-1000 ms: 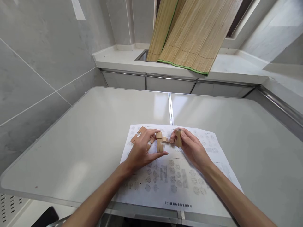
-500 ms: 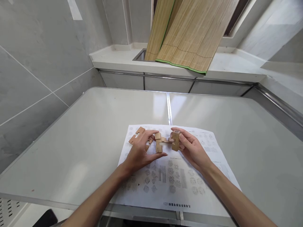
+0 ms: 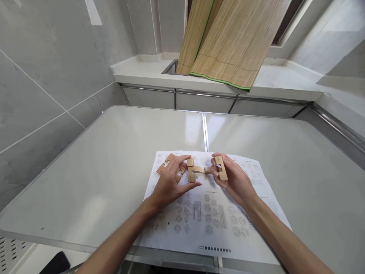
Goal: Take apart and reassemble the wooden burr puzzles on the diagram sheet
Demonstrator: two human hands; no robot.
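Note:
My left hand (image 3: 171,179) grips a joined pair of notched wooden puzzle pieces (image 3: 191,175) between thumb and fingers; one of its bars reaches out to the right. A separate notched wooden block (image 3: 221,168) is held upright in my right hand (image 3: 232,175), its notch showing towards me. A gap lies between this block and the pieces on the left. Behind and beside my left hand, loose notched wooden pieces (image 3: 170,156) lie on the printed sheet (image 3: 212,232), partly hidden by my fingers. The sheet carries small puzzle diagrams.
The white table (image 3: 94,167) has a metal seam (image 3: 205,131) down its middle. Beyond it, a bamboo mat (image 3: 228,49) hangs over a white counter (image 3: 142,78) beside a sink (image 3: 171,67). A dark object (image 3: 55,263) sits below the table's near left edge.
My right hand has moved slightly right and turned the notched block, so its notch now faces me. The left hand keeps its hold nearly unchanged. The view has shifted a little.

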